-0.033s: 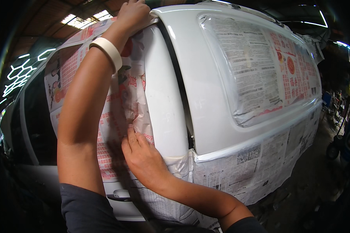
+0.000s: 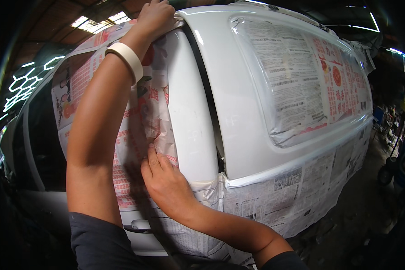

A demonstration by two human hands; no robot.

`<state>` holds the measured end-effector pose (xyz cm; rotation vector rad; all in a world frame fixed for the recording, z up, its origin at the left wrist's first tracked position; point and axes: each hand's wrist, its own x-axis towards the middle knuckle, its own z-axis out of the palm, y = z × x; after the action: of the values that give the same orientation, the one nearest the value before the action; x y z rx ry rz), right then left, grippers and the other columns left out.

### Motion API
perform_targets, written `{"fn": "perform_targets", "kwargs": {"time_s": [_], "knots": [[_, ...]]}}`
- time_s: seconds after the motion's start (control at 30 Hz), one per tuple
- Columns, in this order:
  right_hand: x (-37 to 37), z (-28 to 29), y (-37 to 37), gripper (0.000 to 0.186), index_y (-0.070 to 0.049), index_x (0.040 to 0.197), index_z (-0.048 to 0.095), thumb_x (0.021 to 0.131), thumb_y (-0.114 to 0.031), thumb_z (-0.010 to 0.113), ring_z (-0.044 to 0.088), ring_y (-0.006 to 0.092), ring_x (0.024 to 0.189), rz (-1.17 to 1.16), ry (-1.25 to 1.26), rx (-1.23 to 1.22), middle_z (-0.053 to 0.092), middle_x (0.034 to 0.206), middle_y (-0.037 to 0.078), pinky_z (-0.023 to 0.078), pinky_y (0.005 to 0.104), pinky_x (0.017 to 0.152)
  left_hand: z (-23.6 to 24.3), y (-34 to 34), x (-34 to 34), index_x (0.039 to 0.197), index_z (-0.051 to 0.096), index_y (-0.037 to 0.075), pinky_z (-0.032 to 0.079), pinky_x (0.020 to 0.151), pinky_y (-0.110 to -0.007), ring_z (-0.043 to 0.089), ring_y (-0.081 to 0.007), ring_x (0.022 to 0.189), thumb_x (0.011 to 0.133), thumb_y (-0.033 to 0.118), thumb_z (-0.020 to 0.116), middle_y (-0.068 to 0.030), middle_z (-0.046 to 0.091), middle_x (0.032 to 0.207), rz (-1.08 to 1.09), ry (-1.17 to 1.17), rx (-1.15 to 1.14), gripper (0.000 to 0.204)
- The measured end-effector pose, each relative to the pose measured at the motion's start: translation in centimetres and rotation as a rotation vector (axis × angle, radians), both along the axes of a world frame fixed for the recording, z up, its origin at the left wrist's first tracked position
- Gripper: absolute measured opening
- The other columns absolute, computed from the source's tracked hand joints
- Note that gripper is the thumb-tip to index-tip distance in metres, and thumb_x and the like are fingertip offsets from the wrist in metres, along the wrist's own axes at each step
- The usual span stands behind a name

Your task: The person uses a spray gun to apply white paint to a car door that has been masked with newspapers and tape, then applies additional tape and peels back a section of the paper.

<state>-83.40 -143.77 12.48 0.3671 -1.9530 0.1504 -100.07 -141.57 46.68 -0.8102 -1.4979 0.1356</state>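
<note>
My left hand [image 2: 155, 19] is raised to the top of a white vehicle's window pillar [image 2: 189, 103], its fingers curled at the upper edge; what they grip is hidden. Around that wrist hangs a cream roll of masking tape [image 2: 129, 60]. Lower down, my right hand [image 2: 166, 182] lies with fingers stretched out against the red-printed newspaper [image 2: 159, 128] covering the side window. Its fingertips touch the paper near its wrinkled edge, beside the bare white pillar. My left forearm hides part of the sheet.
Newspaper under clear film masks the rear window [image 2: 292, 76]. More newspaper [image 2: 274, 198] drapes the lower body. A dark gap [image 2: 204, 85] runs beside the pillar. Below my right hand is a door handle [image 2: 138, 228]. Wheeled equipment [image 2: 389, 171] stands at the right.
My left forearm and the tape roll have shifted very slightly right. My right hand stays in the same place on the paper.
</note>
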Motion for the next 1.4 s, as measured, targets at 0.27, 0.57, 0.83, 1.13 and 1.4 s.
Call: {"fn": "perform_targets", "kwargs": {"time_s": [0.27, 0.57, 0.83, 1.13, 1.4], "knots": [[0.3, 0.2, 0.1, 0.042, 0.01, 0.116, 0.058, 0.077, -0.005, 0.062, 0.057, 0.0346, 0.115, 0.007, -0.004, 0.002, 0.051, 0.137, 0.033, 0.052, 0.0341, 0.096, -0.1, 1.5, 0.5, 0.115, 0.073, 0.018, 0.045, 0.094, -0.049, 0.059, -0.0311, 0.116, 0.089, 0.035, 0.066, -0.0059, 0.071, 0.118, 0.029, -0.156, 0.036, 0.031], [0.2, -0.1, 0.0, 0.042, 0.009, 0.118, 0.059, 0.079, -0.007, 0.06, 0.056, 0.0328, 0.116, 0.005, -0.027, 0.011, 0.053, 0.135, 0.029, 0.053, 0.033, 0.093, 0.4, 2.7, -1.7, 0.112, 0.076, 0.013, 0.046, 0.097, -0.051, 0.056, -0.0335, 0.118, 0.088, 0.023, 0.065, -0.0105, 0.066, 0.122, 0.134, -0.103, 0.128, 0.028], [0.3, -0.1, 0.1, 0.041, 0.009, 0.118, 0.059, 0.08, -0.006, 0.059, 0.056, 0.0337, 0.118, 0.0, -0.047, 0.015, 0.053, 0.136, 0.029, 0.055, 0.0333, 0.091, 2.9, 0.5, -2.3, 0.115, 0.074, 0.009, 0.046, 0.102, -0.051, 0.053, -0.0373, 0.129, 0.087, 0.027, 0.063, -0.0143, 0.065, 0.131, 0.201, -0.391, 0.36, 0.036], [0.1, 0.0, -0.3, 0.041, 0.01, 0.118, 0.059, 0.081, -0.007, 0.062, 0.058, 0.0341, 0.118, -0.01, 0.003, 0.058, 0.054, 0.136, 0.032, 0.055, 0.0338, 0.09, 7.4, -8.3, -9.1, 0.112, 0.072, -0.001, 0.052, 0.096, -0.045, 0.066, -0.0425, 0.113, 0.085, 0.027, 0.061, -0.0249, 0.068, 0.12, 0.126, -0.582, 0.409, 0.041], [0.0, 0.2, 0.0, 0.04, 0.01, 0.115, 0.059, 0.079, -0.007, 0.063, 0.058, 0.0328, 0.114, 0.032, -0.001, 0.06, 0.053, 0.135, 0.031, 0.056, 0.0337, 0.087, 6.1, -9.9, -11.8, 0.108, 0.071, -0.006, 0.053, 0.092, -0.044, 0.069, -0.0403, 0.105, 0.082, 0.027, 0.066, -0.0301, 0.069, 0.113, -0.041, -0.563, 0.463, 0.042]]}}
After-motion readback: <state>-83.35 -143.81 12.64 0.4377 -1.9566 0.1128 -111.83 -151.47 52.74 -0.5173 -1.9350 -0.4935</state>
